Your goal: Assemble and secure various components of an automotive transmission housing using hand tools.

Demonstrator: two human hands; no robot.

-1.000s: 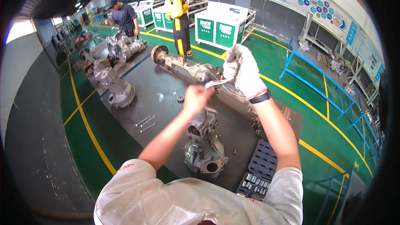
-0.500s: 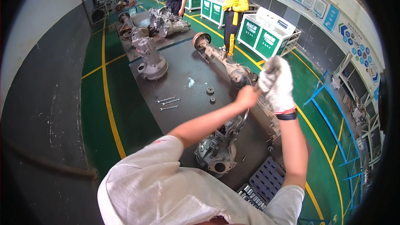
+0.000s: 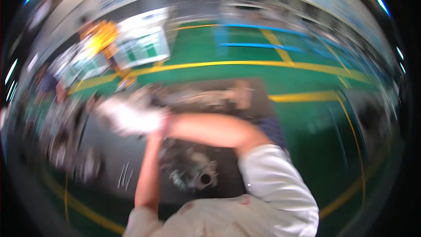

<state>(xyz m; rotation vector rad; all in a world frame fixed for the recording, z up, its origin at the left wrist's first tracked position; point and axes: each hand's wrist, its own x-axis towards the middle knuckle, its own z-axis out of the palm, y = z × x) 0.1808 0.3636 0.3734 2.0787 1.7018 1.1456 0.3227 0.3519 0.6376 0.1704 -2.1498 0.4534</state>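
Observation:
A white glove with a reddish cuff covers my right hand (image 3: 126,116), raised over the workbench (image 3: 112,147). My bare left hand (image 3: 156,133) meets the glove at its cuff. Its fingers are smeared and partly hidden, so whether they grip the cuff does not show. The gloved fingers are blurred too. Below my forearms stands a grey metal gearbox housing (image 3: 202,173) with a round dark opening. Several slim wrenches (image 3: 124,176) lie on the bench to the left of my left forearm.
Behind my hands, a rusty axle assembly (image 3: 206,97) lies along the bench's far side. A blue tool case (image 3: 272,131) is partly hidden by my right arm. A person in yellow and black (image 3: 103,39) stands near white and green cabinets (image 3: 142,48). Blue rails (image 3: 263,46) stand beyond.
My view has swung to the right, so the bench and people now appear further left. The gloved right hand is lower in view, and my left hand has shifted to its cuff.

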